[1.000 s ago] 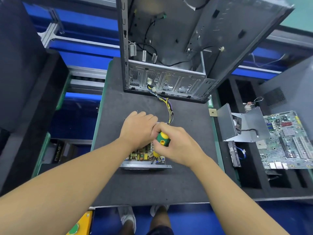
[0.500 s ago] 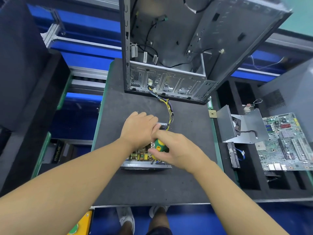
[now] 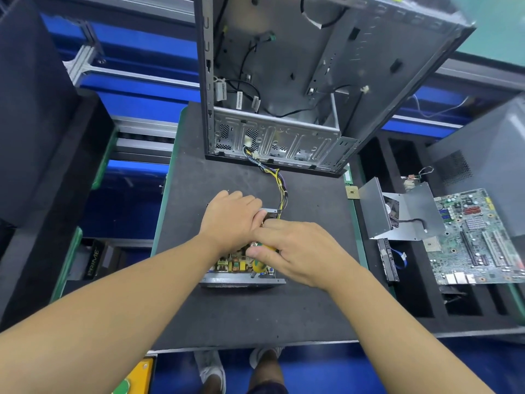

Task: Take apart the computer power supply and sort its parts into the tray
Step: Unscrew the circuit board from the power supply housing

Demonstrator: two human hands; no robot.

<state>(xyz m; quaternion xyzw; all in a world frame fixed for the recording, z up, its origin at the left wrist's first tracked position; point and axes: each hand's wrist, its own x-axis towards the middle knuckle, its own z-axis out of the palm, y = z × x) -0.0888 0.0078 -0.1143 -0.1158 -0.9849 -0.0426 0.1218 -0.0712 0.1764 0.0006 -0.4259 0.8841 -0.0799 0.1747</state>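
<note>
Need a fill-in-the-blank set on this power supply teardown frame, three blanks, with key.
1. The right hand grips a screwdriver with a green and ____ handle.
2. The left hand holds the power supply and carries ____ tool.
3. The motherboard lies in the tray on the person's ____ side.
Missing words: yellow; no; right.

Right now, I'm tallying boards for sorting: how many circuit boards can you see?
2. One sits in the power supply, partly under the left hand holding it and the right hand holding the screwdriver; the motherboard lies on the tray, right. More may be hidden.
</note>
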